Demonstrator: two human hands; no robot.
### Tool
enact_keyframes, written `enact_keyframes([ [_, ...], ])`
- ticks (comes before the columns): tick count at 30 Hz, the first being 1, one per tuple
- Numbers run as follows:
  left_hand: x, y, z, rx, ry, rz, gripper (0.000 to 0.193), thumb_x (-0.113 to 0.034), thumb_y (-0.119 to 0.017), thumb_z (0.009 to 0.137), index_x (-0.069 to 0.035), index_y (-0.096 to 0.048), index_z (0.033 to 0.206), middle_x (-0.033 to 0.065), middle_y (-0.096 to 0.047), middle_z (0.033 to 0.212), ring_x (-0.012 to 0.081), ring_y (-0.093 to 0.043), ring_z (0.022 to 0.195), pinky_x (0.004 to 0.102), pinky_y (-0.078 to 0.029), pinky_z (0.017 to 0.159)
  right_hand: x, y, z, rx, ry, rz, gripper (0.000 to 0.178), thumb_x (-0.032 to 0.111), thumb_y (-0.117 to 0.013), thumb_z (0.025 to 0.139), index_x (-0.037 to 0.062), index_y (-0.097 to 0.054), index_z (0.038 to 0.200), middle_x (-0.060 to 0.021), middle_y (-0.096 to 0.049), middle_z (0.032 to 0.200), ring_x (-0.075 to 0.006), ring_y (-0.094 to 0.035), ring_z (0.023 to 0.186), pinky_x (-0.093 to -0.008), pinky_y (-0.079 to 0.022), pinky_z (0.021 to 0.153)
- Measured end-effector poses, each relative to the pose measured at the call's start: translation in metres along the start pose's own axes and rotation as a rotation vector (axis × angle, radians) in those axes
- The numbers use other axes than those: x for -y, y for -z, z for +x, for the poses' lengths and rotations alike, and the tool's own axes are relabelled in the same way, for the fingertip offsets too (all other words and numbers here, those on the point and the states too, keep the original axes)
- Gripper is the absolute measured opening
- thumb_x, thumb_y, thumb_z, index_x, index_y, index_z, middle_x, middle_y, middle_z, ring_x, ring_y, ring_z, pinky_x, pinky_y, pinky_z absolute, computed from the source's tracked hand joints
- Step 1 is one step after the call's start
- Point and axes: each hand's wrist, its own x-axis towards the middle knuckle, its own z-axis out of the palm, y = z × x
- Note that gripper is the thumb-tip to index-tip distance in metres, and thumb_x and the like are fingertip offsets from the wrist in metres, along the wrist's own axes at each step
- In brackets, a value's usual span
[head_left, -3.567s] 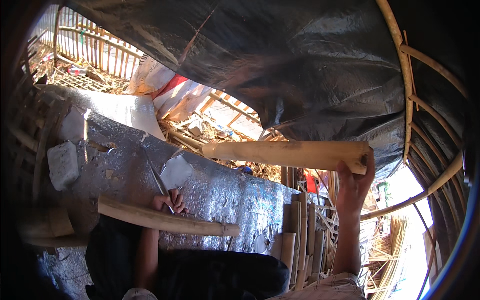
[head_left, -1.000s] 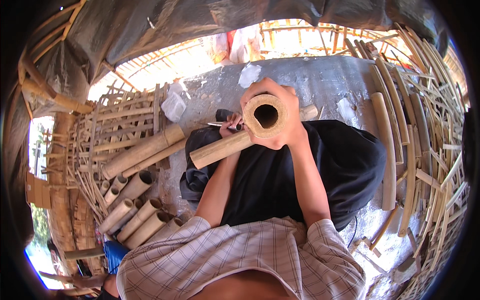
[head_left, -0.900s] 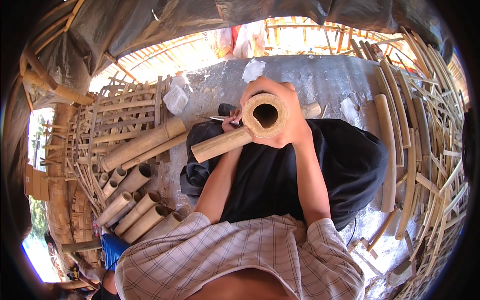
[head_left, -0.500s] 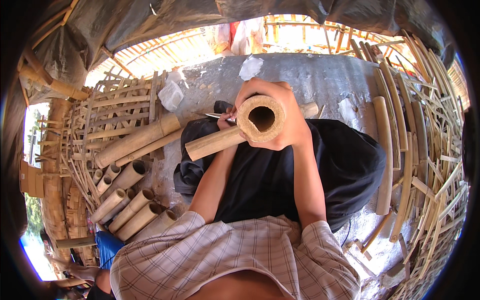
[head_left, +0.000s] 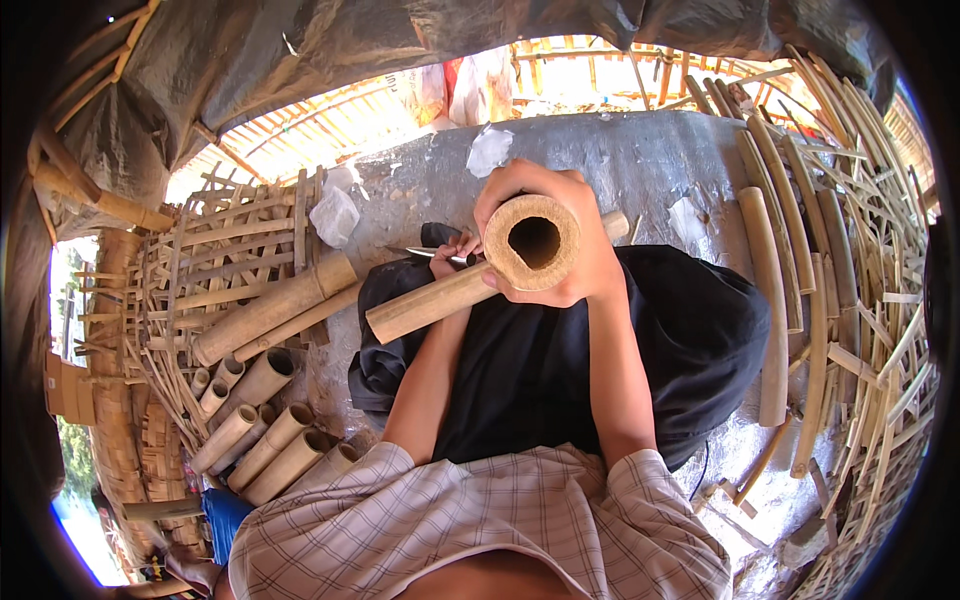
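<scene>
My right hand (head_left: 596, 245) is wrapped round a thick bamboo tube (head_left: 506, 262) held up in front of me, its open hollow end facing me. To the left of the tube, my left hand (head_left: 455, 252) is closed on a knife (head_left: 408, 250) whose narrow blade points left; most of its handle is hidden by the fingers. A thinner bamboo pole (head_left: 425, 303) crosses behind the tube on a slant, over my lap in dark trousers (head_left: 530, 370). How the far end of the tube rests is hidden.
At left lie several cut bamboo tubes (head_left: 270, 440), a long bamboo pole (head_left: 275, 310) and a lattice of bamboo strips (head_left: 240, 240). Split bamboo lengths (head_left: 765, 310) and a heap of strips (head_left: 900, 370) line the right. Plastic scraps (head_left: 335, 215) lie on the grey floor (head_left: 590, 150).
The thick tube has shifted slightly right in my right hand. My left hand with the knife has drawn a little left, away from the tube, and the whole view has shifted slightly.
</scene>
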Motion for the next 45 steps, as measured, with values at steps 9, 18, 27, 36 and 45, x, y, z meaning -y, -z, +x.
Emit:
enact_keyframes([
  [9, -0.004, 0.014, 0.003, -0.051, 0.008, 0.152, 0.022, -0.011, -0.056, 0.074, -0.015, -0.037, 0.064, -0.0004, -0.045, 0.071, 0.0145, -0.047, 0.069, 0.0297, -0.042, 0.074, -0.001, 0.000, 0.000, 0.002, 0.004, -0.008, 0.041, 0.013, -0.086, 0.057, 0.0057, -0.063, 0.090, -0.0058, -0.068, 0.082, -0.0198, -0.070, 0.071, -0.0292, -0.054, 0.069],
  [18, -0.001, 0.014, 0.003, -0.134, -0.038, 0.208, 0.023, -0.010, -0.056, 0.075, -0.015, -0.036, 0.064, 0.0008, -0.045, 0.071, 0.0152, -0.047, 0.070, 0.0283, -0.042, 0.074, -0.003, -0.001, -0.001, 0.000, -0.008, 0.004, 0.042, 0.011, -0.087, 0.057, 0.0053, -0.063, 0.091, -0.0060, -0.068, 0.083, -0.0202, -0.071, 0.072, -0.0296, -0.055, 0.069],
  [27, -0.005, 0.021, 0.005, -0.103, -0.040, 0.155, 0.025, -0.009, -0.057, 0.075, -0.014, -0.036, 0.063, 0.0013, -0.044, 0.069, 0.0155, -0.047, 0.069, 0.0286, -0.042, 0.073, -0.001, -0.003, 0.001, 0.001, 0.007, -0.011, 0.042, 0.011, -0.088, 0.057, 0.0057, -0.063, 0.091, -0.0058, -0.068, 0.083, -0.0205, -0.071, 0.073, -0.0298, -0.055, 0.069],
  [36, -0.008, 0.022, 0.004, -0.025, 0.025, 0.067, 0.022, -0.009, -0.057, 0.074, -0.012, -0.041, 0.061, 0.0016, -0.046, 0.068, 0.0152, -0.047, 0.066, 0.0303, -0.041, 0.072, -0.002, -0.005, 0.001, -0.005, 0.006, 0.002, 0.042, 0.011, -0.088, 0.058, 0.0054, -0.063, 0.091, -0.0060, -0.068, 0.083, -0.0205, -0.071, 0.072, -0.0301, -0.055, 0.068],
  [45, 0.000, -0.009, -0.001, 0.035, 0.158, -0.055, 0.016, -0.009, -0.059, 0.072, -0.013, -0.048, 0.062, 0.0016, -0.050, 0.068, 0.0115, -0.052, 0.066, 0.0320, -0.040, 0.075, -0.014, 0.029, -0.011, -0.230, 0.028, 0.015, 0.037, 0.008, -0.085, 0.060, 0.0034, -0.066, 0.091, -0.0089, -0.069, 0.088, -0.0167, -0.066, 0.075, -0.0309, -0.053, 0.068],
])
